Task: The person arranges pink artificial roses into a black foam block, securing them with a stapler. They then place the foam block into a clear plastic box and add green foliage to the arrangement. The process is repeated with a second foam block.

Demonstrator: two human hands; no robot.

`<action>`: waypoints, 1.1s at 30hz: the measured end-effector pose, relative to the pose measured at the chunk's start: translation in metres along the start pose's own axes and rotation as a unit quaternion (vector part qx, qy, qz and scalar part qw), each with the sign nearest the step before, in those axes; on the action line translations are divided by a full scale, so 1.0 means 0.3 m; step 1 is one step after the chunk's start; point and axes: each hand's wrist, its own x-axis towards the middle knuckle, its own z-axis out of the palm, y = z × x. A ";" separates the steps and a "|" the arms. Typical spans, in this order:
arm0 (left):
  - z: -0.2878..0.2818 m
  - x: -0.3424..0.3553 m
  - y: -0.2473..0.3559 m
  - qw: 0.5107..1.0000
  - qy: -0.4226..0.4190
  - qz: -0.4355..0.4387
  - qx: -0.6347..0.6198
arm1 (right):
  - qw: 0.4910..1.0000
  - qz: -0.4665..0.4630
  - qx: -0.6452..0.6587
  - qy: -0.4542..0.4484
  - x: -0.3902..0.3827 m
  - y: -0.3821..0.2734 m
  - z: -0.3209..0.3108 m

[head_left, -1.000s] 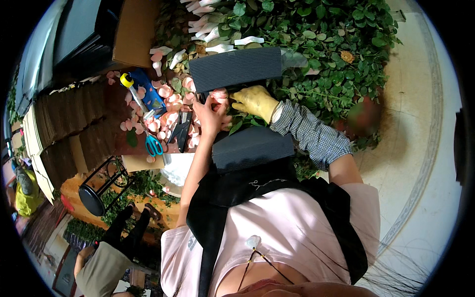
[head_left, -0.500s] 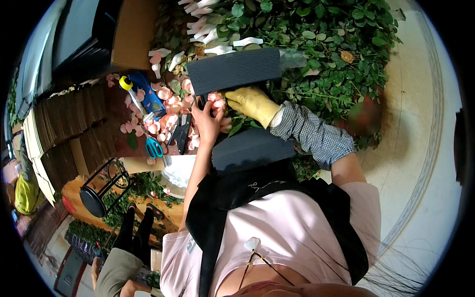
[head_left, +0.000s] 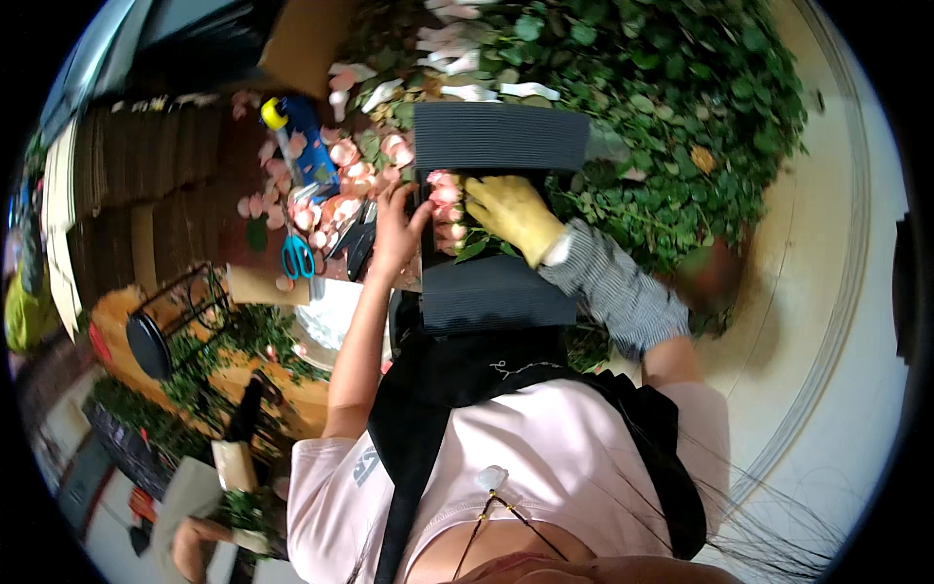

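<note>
Because the pink roses (head_left: pixel 447 209) lie between the upper ribbed panel (head_left: pixel 501 136) and the lower ribbed panel (head_left: pixel 498 292) with their heads beside the left hand (head_left: pixel 394 234), petal damage is judged the chief hazard, its likely cause being too firm a press from either side. Uneven pressure could also push one bloom out of line, and the scissors (head_left: pixel 298 256), lying near loose petals (head_left: pixel 342 153), could snag a careless sweep. Pose: the bare left forearm rises from the lower edge, fingers pointing upward and thumb spread toward the blooms; this grip stands partly open, with nothing evidently held. The gloved right hand (head_left: pixel 516 214) extends leftward from a checked sleeve (head_left: pixel 618 287), its back uppermost, fingers at the roses. Owing to blur, whether that grip is closed on stems cannot be told.
</note>
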 end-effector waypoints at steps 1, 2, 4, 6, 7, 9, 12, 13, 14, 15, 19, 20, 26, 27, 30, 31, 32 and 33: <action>-0.064 0.000 0.014 0.999 -0.019 -0.030 -0.025 | 0.999 -0.025 0.000 0.030 -0.020 -0.005 -0.029; -0.113 -0.020 0.047 0.994 -0.005 -0.062 -0.085 | 0.997 -0.049 0.001 0.058 -0.036 -0.017 -0.057; -0.171 -0.071 -0.016 0.994 0.019 -0.062 -0.085 | 0.999 -0.038 -0.008 -0.002 -0.048 -0.032 -0.061; -0.200 -0.106 -0.006 0.991 -0.004 -0.124 -0.057 | 0.998 -0.029 -0.038 -0.040 -0.050 -0.023 -0.012; -0.202 -0.122 -0.006 0.991 -0.015 -0.127 -0.027 | 0.992 -0.051 -0.068 -0.093 -0.024 -0.012 0.014; -0.179 -0.144 -0.015 0.988 -0.035 -0.139 -0.056 | 0.978 -0.057 -0.126 -0.155 0.024 -0.012 0.077; -0.157 -0.159 0.042 0.977 -0.101 -0.181 -0.054 | 0.969 -0.081 -0.165 -0.167 0.046 -0.006 0.104; -0.128 -0.168 0.018 0.978 -0.095 -0.180 -0.042 | 0.971 -0.090 -0.172 -0.143 0.035 0.010 0.132; -0.118 -0.166 0.027 0.975 -0.107 -0.191 -0.041 | 0.971 -0.100 -0.181 -0.118 0.032 0.019 0.134; -0.107 -0.163 0.017 0.973 -0.119 -0.196 -0.023 | 0.972 -0.104 -0.177 -0.113 0.029 0.022 0.131; -0.116 -0.130 0.053 0.975 -0.129 -0.179 -0.014 | 0.977 -0.068 -0.160 -0.120 0.005 0.025 0.158; -0.119 -0.131 0.048 0.978 -0.127 -0.166 -0.018 | 0.978 -0.078 -0.150 -0.126 0.006 0.009 0.125; -0.078 -0.123 0.052 0.976 -0.170 -0.137 0.018 | 0.973 -0.096 -0.161 -0.135 -0.016 -0.010 0.106; -0.074 -0.124 0.053 0.976 -0.169 -0.131 0.028 | 0.970 -0.094 -0.176 -0.141 -0.018 -0.011 0.104; -0.064 -0.126 0.045 0.979 -0.165 -0.108 0.058 | 0.962 -0.086 -0.224 -0.131 -0.021 -0.018 0.145; -0.057 -0.127 0.028 0.983 -0.149 -0.108 -0.011 | 0.957 -0.084 -0.235 -0.151 -0.024 -0.016 0.150; -0.058 -0.115 0.038 0.984 -0.146 -0.103 0.009 | 0.959 -0.071 -0.208 -0.178 -0.010 -0.024 0.117; -0.072 -0.097 0.057 0.984 -0.144 -0.096 0.031 | 0.961 -0.057 -0.179 -0.202 0.007 -0.034 0.083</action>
